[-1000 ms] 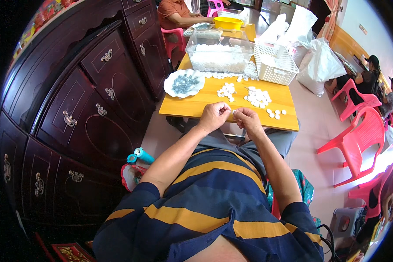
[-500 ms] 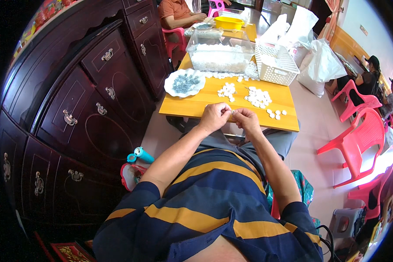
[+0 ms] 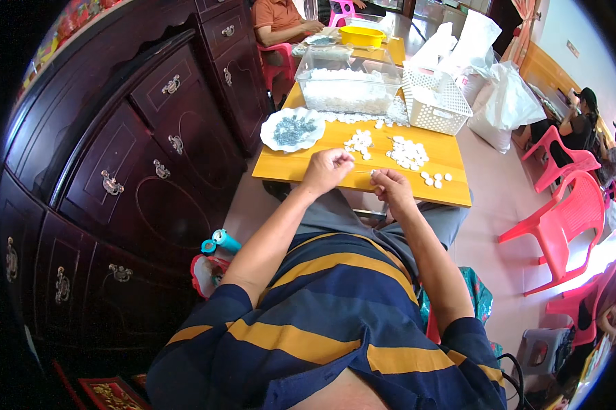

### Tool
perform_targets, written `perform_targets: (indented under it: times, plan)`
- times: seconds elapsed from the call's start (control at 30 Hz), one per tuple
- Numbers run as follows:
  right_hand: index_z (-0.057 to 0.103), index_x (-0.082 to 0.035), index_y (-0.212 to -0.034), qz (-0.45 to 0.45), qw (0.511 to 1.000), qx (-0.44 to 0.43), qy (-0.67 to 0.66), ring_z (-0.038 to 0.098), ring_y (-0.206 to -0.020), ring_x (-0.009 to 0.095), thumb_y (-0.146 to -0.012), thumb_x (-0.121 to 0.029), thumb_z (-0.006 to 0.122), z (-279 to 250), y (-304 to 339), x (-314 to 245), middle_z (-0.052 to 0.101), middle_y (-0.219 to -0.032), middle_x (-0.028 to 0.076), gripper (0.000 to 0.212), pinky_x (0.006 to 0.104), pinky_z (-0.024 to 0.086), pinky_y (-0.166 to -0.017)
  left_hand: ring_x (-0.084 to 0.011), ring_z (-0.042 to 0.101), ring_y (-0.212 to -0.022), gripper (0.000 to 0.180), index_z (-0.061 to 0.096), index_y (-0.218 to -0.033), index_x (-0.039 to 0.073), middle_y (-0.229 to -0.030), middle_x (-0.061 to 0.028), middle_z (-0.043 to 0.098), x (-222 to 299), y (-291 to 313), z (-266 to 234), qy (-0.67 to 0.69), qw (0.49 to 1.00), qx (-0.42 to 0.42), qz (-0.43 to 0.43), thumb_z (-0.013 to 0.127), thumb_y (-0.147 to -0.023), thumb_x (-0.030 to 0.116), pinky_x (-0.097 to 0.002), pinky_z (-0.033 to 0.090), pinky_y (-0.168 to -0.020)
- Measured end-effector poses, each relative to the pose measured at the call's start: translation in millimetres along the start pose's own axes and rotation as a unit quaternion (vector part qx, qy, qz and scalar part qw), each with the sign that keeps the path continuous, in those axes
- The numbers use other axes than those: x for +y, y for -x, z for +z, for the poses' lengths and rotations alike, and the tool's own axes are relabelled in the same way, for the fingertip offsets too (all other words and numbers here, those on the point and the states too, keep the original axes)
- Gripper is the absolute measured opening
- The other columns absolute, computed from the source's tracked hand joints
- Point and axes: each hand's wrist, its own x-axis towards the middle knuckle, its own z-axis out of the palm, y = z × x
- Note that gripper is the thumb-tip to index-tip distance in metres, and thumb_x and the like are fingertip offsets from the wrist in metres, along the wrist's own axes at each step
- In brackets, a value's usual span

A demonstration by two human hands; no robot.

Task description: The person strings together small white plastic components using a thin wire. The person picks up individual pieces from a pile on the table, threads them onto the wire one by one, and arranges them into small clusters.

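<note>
Over the table's front edge, my right hand [image 3: 393, 186] pinches a small white round piece [image 3: 373, 172] between thumb and fingers. My left hand [image 3: 327, 169] is to its left, a short gap away. Its fingers are curled in toward the thumb, and whatever may be between them is too small to make out. Beyond the hands, two piles of white round pieces [image 3: 408, 153] [image 3: 359, 141] lie on the wooden table [image 3: 274, 167], with several single ones [image 3: 438, 178] near the right corner. A white scalloped plate [image 3: 270, 132] of small dark grey bits stands at the left.
A clear bin [image 3: 349, 85] full of white pieces and a white perforated basket [image 3: 439, 121] stand at the table's back. White sacks [image 3: 503, 102] are behind right, pink chairs [image 3: 551, 222] at right, dark cabinets [image 3: 151, 198] at left. Another person [image 3: 280, 20] sits beyond, near a yellow basin [image 3: 361, 37].
My hands were together at the table's front edge. Now they are apart: the left has drawn up and to the left, while the right stays near its place with the white round piece showing.
</note>
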Motion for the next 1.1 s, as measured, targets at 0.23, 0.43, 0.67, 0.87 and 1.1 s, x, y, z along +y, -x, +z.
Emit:
perform_targets:
  times: [0.23,0.43,0.67,0.87,1.1]
  plan:
    - [0.066,-0.013,-0.092,0.008,0.999,0.022,-0.034,0.055,-0.06,0.005,-0.093,-0.026,0.069,-7,-2,1,0.066,-0.081,-0.002,0.013,0.021,0.043,-0.055,-0.0105,0.069,-0.067,0.012,0.071,-0.097,-0.001,-0.078,-0.0049,0.07,-10,-3,-28,-0.026,0.995,0.066,-0.072,0.064,-0.09,0.005,-0.0258,0.053,-0.06]
    - [0.066,-0.014,-0.091,0.008,0.999,0.013,-0.044,0.055,-0.061,0.005,-0.092,-0.025,0.069,-7,-2,0,0.065,-0.08,-0.003,0.012,0.0208,0.042,-0.055,-0.0258,0.071,-0.079,0.019,0.072,-0.099,0.002,-0.089,-0.0133,0.072,-22,2,-30,-0.226,0.973,0.014,0.037,0.07,-0.082,0.01,-0.0355,0.056,-0.071]
    - [0.065,-0.012,-0.092,0.012,0.999,0.009,-0.039,0.053,-0.063,0.007,-0.091,-0.025,0.069,-6,1,-3,0.064,-0.081,-0.002,0.013,0.0223,0.041,-0.056,-0.0334,0.068,-0.085,0.014,0.073,-0.094,0.007,-0.091,-0.0134,0.069,-18,10,-17,-0.296,0.955,-0.008,0.004,0.069,-0.083,0.014,-0.0434,0.054,-0.076]
    - [0.065,-0.01,-0.093,0.016,0.999,0.007,-0.039,0.053,-0.065,0.007,-0.091,-0.024,0.068,-8,1,-3,0.063,-0.083,-0.001,0.014,0.0229,0.041,-0.058,-0.0326,0.068,-0.081,0.009,0.07,-0.09,0.005,-0.087,-0.014,0.069,-19,8,-15,-0.284,0.959,-0.009,0.016,0.068,-0.085,0.011,-0.0419,0.054,-0.074]
    - [0.065,-0.013,-0.092,0.016,0.999,-0.004,-0.033,0.054,-0.063,0.005,-0.093,-0.025,0.066,-6,1,-4,0.064,-0.081,-0.003,0.013,0.0198,0.042,-0.056,-0.0147,0.061,-0.066,0.013,0.064,-0.1,0.001,-0.076,-0.0056,0.064,-27,2,-13,-0.07,0.996,0.049,-0.03,0.064,-0.091,0.011,-0.0307,0.05,-0.062]
